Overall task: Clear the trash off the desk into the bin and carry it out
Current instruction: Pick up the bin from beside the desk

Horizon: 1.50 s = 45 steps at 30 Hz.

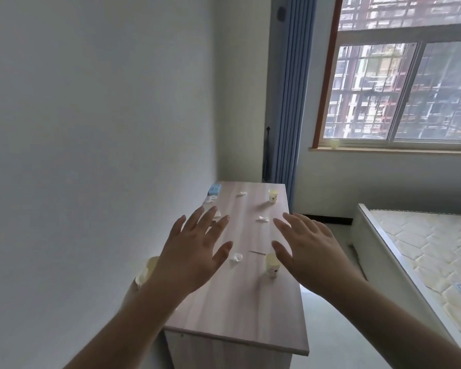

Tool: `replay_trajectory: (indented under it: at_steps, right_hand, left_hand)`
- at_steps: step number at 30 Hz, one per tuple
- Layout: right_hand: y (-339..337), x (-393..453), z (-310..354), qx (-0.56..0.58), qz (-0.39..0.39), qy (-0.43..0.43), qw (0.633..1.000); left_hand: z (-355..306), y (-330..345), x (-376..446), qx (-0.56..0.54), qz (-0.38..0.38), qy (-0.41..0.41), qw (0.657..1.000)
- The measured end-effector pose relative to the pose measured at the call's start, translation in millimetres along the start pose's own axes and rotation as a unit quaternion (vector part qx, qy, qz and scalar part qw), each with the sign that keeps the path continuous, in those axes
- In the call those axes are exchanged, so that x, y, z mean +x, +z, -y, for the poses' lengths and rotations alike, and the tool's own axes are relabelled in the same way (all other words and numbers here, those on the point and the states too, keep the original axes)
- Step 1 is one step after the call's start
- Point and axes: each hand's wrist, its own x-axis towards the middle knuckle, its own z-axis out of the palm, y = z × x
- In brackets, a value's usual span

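Observation:
A long wooden desk (232, 302) runs along the left wall. On it stand two paper cups: a near paper cup (272, 265) beside my right hand and a far paper cup (273, 195) near the far right corner. Crumpled white tissues lie scattered: a near tissue (235, 258), a middle tissue (262, 219), a far tissue (241, 194). Another cup (147, 270) shows at the left, half hidden by my left forearm. My left hand (192, 249) and my right hand (309, 249) hover over the desk, palms down, fingers spread, holding nothing. No bin is in view.
A blue tissue pack (214, 189) lies at the desk's far left corner. A bed with a bare mattress (423, 251) stands to the right. A blue curtain (290, 102) hangs beyond the desk, and a cup (334, 143) sits on the window sill.

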Motion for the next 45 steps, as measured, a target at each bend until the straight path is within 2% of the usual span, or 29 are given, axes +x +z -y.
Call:
replay_trajectory:
  at_steps: [5, 9, 14, 23, 27, 30, 34, 41, 45]
  right_hand:
    - [37, 33, -25, -0.032, -0.005, 0.013, 0.999]
    - [79, 61, -43, 0.003, -0.008, 0.009, 1.0]
    - [130, 102, -39, 0.056, 0.037, -0.031, 0.997]
    - [197, 162, 30, 0.096, 0.089, -0.123, 0.984]
    - [225, 183, 78, 0.096, 0.094, -0.146, 0.98]
    - [251, 195, 117, 0.104, 0.119, -0.157, 0.975]
    - [286, 208, 163, 0.114, 0.169, -0.166, 0.965]
    - [334, 219, 193, 0.125, 0.223, -0.147, 0.956]
    - [353, 224, 196, 0.137, 0.247, -0.144, 0.948]
  left_hand:
    - [-1, 42, 36, -0.002, 0.012, -0.003, 1.0]
    - [2, 69, 54, 0.013, 0.039, -0.039, 0.998]
    - [25, 95, 63, 0.023, 0.062, -0.091, 0.994]
    - [108, 146, 16, 0.001, 0.1, -0.236, 0.967]
    - [147, 167, -2, -0.007, 0.113, -0.257, 0.96]
    - [181, 184, -22, -0.01, 0.14, -0.276, 0.951]
    - [213, 207, -48, -0.056, 0.137, -0.288, 0.946]
    - [225, 252, -60, -0.114, 0.154, -0.276, 0.942]
    - [219, 276, -70, -0.194, 0.168, -0.333, 0.907]
